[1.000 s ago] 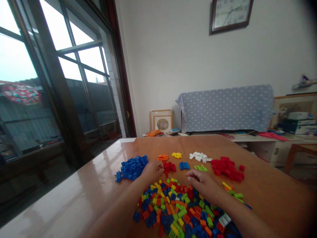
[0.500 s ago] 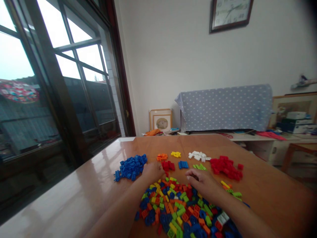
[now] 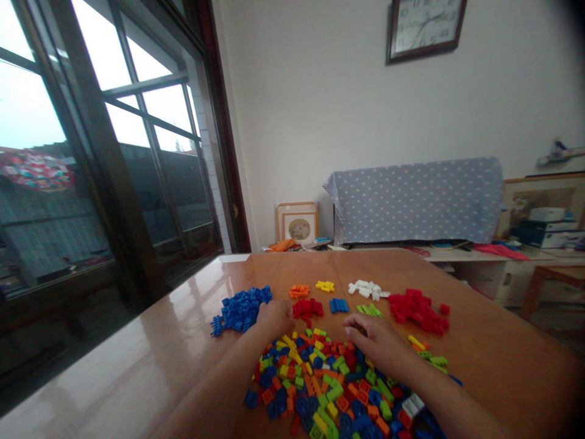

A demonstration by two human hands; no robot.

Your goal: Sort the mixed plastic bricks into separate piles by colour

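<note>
Where the table (image 3: pixel 150 360) is nearest the body, one mixed heap of bricks (image 3: pixel 333 390) lies between the forearms, its pieces too many to count. Beyond its far edge are two hands. The right hand (image 3: pixel 372 334) is loosely curled, with a narrow gap between thumb and forefinger; whether it holds a brick cannot be told. The left hand (image 3: pixel 276 316) is bent closed beside the small red group (image 3: pixel 308 308); its grip is hidden. The step in hand appears to be handling at this group; the next move calls for fingertips kept clear of adjacent bricks. Single-colour groups number eight: the small red group, one blue row (image 3: pixel 339 305), one green row (image 3: pixel 369 311), one blue heap (image 3: pixel 242 308), one red heap (image 3: pixel 417 311), and, farther, one orange (image 3: pixel 300 291), one white (image 3: pixel 367 289) and one yellow (image 3: pixel 325 286). One clock (image 3: pixel 427 27) hangs on the far wall.
</note>
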